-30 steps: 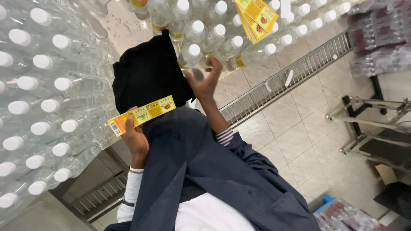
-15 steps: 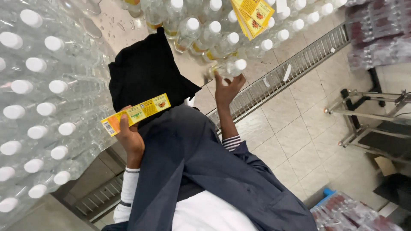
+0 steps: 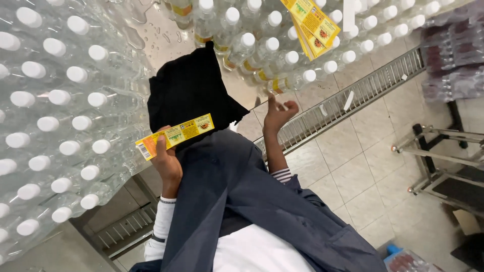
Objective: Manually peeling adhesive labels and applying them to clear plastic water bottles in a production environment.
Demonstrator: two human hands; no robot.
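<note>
My left hand (image 3: 167,162) grips a long yellow and orange paper label (image 3: 175,135) by its near end, over the edge of a black cloth (image 3: 191,93). My right hand (image 3: 277,114) is raised with its fingers spread and holds nothing. It sits just below a clear bottle with a white cap (image 3: 292,80) that lies at the edge of a group of labelled bottles (image 3: 252,40) on the wet steel table (image 3: 161,35).
Several clear white-capped bottles (image 3: 55,111) fill the left side. A stack of yellow labels (image 3: 313,22) rests on the bottles at the top. A metal floor grate (image 3: 348,95) crosses the tiled floor. Wrapped packs (image 3: 454,55) and a metal frame (image 3: 438,151) stand at the right.
My right hand carried a bottle from the middle of the table to the right, set it among the labelled bottles and let go. My left hand kept hold of the label.
</note>
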